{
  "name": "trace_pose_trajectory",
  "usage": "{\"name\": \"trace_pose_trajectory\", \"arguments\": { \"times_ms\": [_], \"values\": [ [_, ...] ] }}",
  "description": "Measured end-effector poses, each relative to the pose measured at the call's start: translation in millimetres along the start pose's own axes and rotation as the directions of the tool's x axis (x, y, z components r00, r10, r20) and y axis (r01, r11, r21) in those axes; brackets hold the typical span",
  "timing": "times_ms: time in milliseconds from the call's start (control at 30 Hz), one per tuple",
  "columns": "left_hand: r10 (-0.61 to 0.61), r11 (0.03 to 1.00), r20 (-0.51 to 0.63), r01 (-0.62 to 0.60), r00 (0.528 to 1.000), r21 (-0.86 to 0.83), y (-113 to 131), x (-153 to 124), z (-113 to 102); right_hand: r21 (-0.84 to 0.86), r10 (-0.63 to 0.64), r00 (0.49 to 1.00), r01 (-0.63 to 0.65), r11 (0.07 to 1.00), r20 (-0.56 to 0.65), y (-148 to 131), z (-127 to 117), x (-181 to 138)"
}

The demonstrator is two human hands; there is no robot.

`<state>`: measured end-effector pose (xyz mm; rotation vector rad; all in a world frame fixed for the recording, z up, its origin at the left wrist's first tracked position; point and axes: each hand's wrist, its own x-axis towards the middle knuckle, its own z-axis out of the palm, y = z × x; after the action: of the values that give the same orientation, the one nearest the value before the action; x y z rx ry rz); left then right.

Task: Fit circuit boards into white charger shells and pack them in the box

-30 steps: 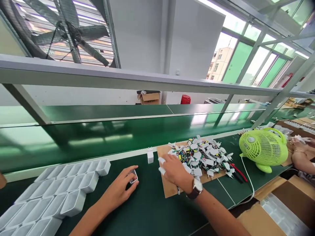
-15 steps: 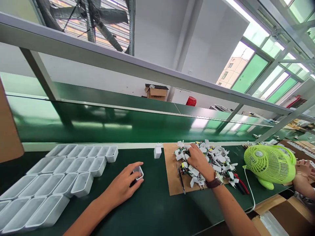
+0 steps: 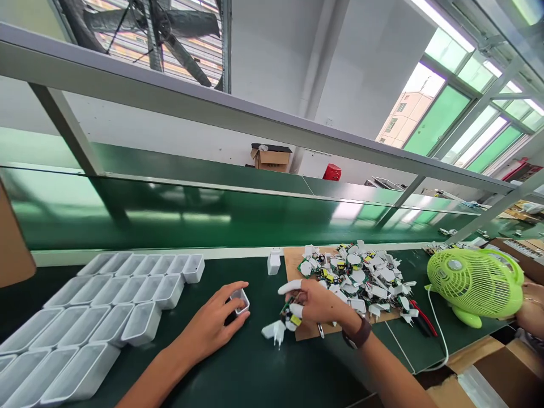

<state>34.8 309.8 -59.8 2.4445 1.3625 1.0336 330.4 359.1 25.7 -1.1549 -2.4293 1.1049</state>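
My left hand (image 3: 223, 311) is closed around a small white plastic charger housing (image 3: 241, 300), its open side facing up, on the green table. White finger covers show on the thumb and forefinger of my right hand (image 3: 317, 303). It grips a charger circuit board (image 3: 290, 316), from which a white plug piece with metal pins (image 3: 275, 333) hangs at the lower left, above the table. Behind that hand, a pile of similar boards and white parts (image 3: 369, 275) covers a brown cardboard sheet (image 3: 293, 258). A closed white charger (image 3: 274, 263) stands left of the sheet.
Rows of white housings (image 3: 142, 323) lie at the left. Red-handled pliers (image 3: 423, 320) and a green fan (image 3: 474, 283) with a white cord are at the right. Another person's arm (image 3: 531, 306) shows behind the fan. A pen-like tool (image 3: 321, 330) is partly hidden under my right wrist.
My right hand has come from the pile toward the left and nearer me, bringing a circuit board with it. My left hand has stayed at the housing.
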Motion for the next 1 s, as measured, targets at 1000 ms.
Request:
{"name": "trace_pose_trajectory", "arguments": {
  "times_ms": [1000],
  "values": [
    [-0.304, 0.941, 0.041, 0.307, 0.952, -0.142, -6, 0, -17, -0.595, -0.158, 0.987, 0.116, 0.795, -0.019, -6, 60, 42]
  ]
}}
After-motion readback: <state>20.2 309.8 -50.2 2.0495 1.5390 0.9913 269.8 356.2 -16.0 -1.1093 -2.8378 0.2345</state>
